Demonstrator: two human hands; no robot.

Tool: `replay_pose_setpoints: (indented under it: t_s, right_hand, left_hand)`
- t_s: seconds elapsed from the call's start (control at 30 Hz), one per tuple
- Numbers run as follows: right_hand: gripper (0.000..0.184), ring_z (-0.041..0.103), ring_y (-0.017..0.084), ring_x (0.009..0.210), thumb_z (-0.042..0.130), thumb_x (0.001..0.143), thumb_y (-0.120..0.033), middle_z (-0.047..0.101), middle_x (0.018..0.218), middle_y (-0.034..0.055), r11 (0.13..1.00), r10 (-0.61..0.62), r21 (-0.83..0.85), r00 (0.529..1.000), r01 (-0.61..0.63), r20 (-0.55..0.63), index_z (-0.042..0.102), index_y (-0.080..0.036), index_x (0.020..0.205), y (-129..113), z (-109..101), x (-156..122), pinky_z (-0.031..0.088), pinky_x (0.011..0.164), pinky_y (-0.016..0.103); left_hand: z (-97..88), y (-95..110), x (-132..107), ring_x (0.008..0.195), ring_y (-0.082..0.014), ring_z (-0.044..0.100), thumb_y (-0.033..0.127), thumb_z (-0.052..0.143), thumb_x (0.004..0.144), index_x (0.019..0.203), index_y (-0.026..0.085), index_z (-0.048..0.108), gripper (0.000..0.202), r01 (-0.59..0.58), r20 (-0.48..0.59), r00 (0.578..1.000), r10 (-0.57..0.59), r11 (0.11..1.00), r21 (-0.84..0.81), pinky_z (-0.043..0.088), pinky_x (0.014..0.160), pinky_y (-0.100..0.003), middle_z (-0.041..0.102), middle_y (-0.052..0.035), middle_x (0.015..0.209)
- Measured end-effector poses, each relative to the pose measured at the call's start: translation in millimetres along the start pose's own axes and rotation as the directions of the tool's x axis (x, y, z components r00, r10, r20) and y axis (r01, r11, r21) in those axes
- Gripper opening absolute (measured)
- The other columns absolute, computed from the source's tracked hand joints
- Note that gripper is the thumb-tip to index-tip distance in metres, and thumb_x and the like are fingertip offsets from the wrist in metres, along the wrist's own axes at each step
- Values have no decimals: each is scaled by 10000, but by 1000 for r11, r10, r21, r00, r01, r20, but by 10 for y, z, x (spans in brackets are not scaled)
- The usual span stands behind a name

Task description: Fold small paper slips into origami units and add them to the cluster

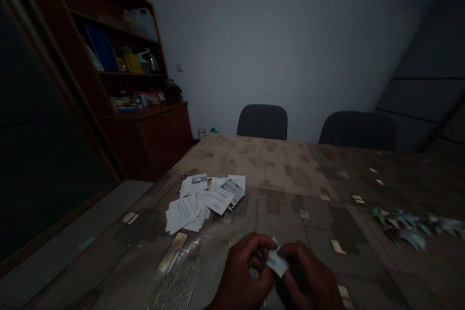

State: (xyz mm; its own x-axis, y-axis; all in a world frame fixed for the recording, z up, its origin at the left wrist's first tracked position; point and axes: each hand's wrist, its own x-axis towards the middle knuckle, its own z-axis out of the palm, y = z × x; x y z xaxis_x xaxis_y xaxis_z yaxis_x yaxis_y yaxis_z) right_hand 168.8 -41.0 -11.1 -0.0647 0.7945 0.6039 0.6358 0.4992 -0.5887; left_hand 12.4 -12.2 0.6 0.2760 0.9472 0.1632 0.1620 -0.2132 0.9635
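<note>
A small piece of white printed paper [278, 264], apparently folded, is held between both hands above the near part of the table. My left hand [245, 271] is closed, its thumb and fingers gripping the paper's left side. From the right, my right hand [312, 276] pinches the same paper between thumb and fingers. Fingers cover part of the paper, so its full shape is hidden. Beyond my left hand lies a loose pile of white printed paper sheets [185, 209], one with a green and dark picture.
Several folded paper shapes [410, 227] lie in a cluster at the table's right. A patterned cloth covers the table [261, 164]. Two dark chairs [262, 121] stand along its far side. At the left rises a red-brown cabinet [148, 140] with loaded shelves.
</note>
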Motion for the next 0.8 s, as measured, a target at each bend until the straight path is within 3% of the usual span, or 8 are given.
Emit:
replay_pose_setpoints:
  t_s: [0.13,0.3,0.5,0.6,0.8]
  right_hand:
    - [158,663,153,618,499,814,-121,662,727,-12,997,-72,-6,997,72,22,574,-247,870,19,-23,7,521,577,224]
    - [215,640,158,639,485,802,-80,657,740,-8,980,-199,-7,980,199,13,547,-251,916,41,-9,-28,511,598,241]
    - [249,646,161,666,477,801,-50,666,762,-2,966,-256,-18,963,259,87,510,-250,946,62,-49,-15,512,610,243]
    - [265,645,156,660,493,778,-59,662,772,-6,969,-240,-27,965,244,107,503,-249,963,57,-65,-2,512,616,242]
    - [230,622,158,629,460,783,-90,634,738,-11,981,-190,-27,981,191,35,502,-255,938,-10,12,-9,481,593,255]
  left_hand:
    - [3,-27,-11,663,-138,567,-14,561,640,878,138,704,317,-3,14,1000,3,1000,-12,431,599,-194,622,-22,740]
    - [-2,-26,-9,661,-143,559,93,658,682,914,134,694,239,12,24,1000,-10,993,-117,423,590,-200,626,-32,747]
    - [-29,-38,-35,686,-149,563,107,651,693,870,152,700,188,-61,13,998,63,991,-119,433,621,-211,620,-36,782]
    - [-16,-80,-38,674,-151,568,76,619,669,850,154,686,208,-104,0,994,105,990,-96,430,606,-210,619,-31,767]
    - [0,-119,-24,637,-139,555,39,582,605,819,163,648,255,-141,-20,990,140,988,-65,414,576,-196,604,-6,721]
